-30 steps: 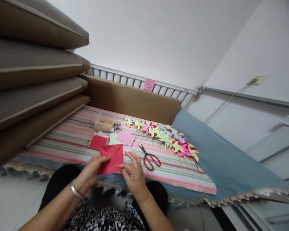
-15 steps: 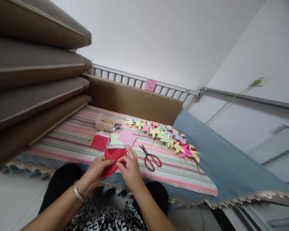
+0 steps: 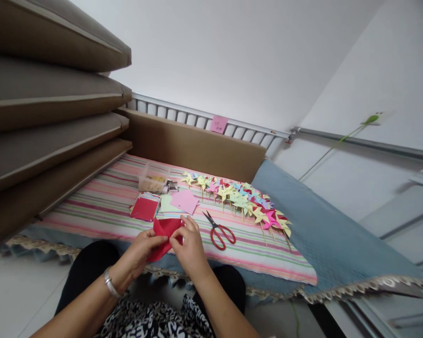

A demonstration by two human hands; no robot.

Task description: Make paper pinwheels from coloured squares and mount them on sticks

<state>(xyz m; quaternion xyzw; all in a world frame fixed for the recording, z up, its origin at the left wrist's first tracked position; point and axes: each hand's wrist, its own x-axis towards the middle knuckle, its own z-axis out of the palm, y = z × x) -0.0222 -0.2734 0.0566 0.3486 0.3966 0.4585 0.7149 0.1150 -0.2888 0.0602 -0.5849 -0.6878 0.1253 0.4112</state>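
Observation:
A piece of red paper (image 3: 166, 226), with parts folded inward, is held between both hands above the front edge of the striped cloth (image 3: 102, 209). My left hand (image 3: 141, 248) pinches its left side, thumb on top near the middle. With thumb and fingers closed on its right side, my right hand (image 3: 188, 244) grips the paper close to the centre. Just beyond the hands lie a stack of red-topped paper squares (image 3: 145, 208) and a pile with pink paper (image 3: 185, 202) on top. Red-handled scissors (image 3: 219, 231) rest to the right of my right hand.
Several paper pinwheels (image 3: 239, 199) on sticks spread over the cloth's right side. A clear plastic box (image 3: 153, 177) with thin sticks stands at the back left. Large brown cushions (image 3: 56, 98) are stacked at left; a brown board (image 3: 193, 145) stands against the radiator (image 3: 169, 112).
The fold at the paper's middle is drawn in slightly under my fingers. Both hands stay nearly in place, and the whole view shifts a little.

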